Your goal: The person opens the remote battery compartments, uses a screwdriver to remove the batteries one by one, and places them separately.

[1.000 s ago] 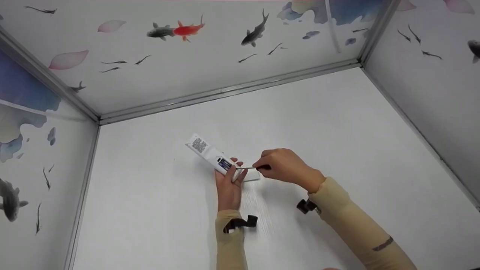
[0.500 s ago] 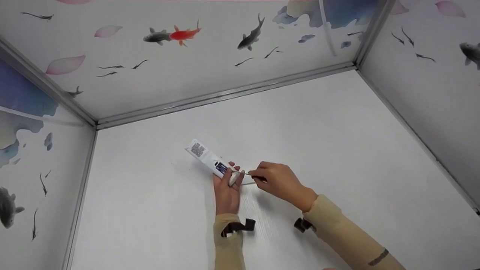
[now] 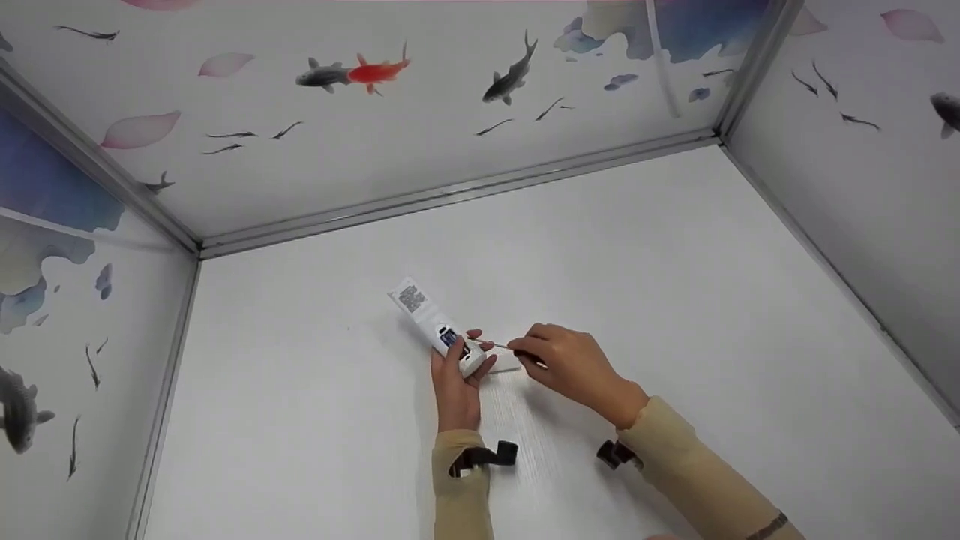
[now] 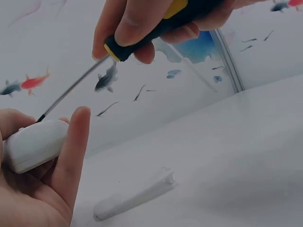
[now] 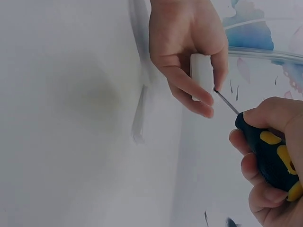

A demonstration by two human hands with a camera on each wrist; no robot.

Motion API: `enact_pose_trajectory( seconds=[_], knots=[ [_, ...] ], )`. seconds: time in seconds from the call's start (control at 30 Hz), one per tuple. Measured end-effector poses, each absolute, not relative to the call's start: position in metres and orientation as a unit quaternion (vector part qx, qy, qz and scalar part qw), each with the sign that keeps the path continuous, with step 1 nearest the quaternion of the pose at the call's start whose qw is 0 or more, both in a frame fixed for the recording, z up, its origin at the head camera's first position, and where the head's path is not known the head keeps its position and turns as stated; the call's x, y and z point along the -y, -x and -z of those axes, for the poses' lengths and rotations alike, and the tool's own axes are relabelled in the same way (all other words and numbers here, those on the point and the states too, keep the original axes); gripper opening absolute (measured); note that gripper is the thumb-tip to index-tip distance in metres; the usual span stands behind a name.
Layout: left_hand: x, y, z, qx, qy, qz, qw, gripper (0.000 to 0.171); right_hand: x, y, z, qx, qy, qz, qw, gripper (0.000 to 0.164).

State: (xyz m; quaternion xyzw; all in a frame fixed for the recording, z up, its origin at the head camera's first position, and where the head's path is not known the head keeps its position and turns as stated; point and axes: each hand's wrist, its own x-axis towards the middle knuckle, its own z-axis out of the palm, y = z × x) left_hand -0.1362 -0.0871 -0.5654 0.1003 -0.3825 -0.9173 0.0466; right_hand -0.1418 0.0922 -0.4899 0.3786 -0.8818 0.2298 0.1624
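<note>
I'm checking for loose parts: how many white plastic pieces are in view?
2. The remote is gripped in the left hand; the loose cover lies on the table beside that hand. Smaller bits may be hidden under the hands.

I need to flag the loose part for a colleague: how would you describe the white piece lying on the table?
On the white table, look just right of the left hand gripping the white remote. The loose white cover lies flat there, untouched, long, narrow and plain, without the remote's printed labels.
</note>
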Motion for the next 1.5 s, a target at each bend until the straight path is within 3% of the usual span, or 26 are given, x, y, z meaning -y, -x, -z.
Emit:
enact_pose_trajectory(
  seconds=[0.33, 0.83, 1.27, 1.5],
  knots=[
    [0.084, 0.132, 0.564, 0.463, -0.114, 0.879, 0.010, 0.056, -0.101, 0.140, 0.484, 0.886, -0.386, -0.204, 0.155, 0.019],
    [0.086, 0.133, 0.560, 0.526, -0.100, 0.844, -0.038, 0.046, -0.109, 0.146, 0.454, 0.869, -0.432, -0.106, 0.217, 0.016],
    [0.084, 0.130, 0.557, 0.576, -0.017, 0.806, -0.133, 0.044, -0.114, 0.148, 0.411, 0.832, -0.521, 0.078, 0.173, 0.023],
    [0.080, 0.127, 0.554, 0.612, 0.016, 0.769, -0.183, 0.039, -0.096, 0.136, 0.380, 0.795, -0.548, 0.238, 0.108, 0.024]
  ],
)
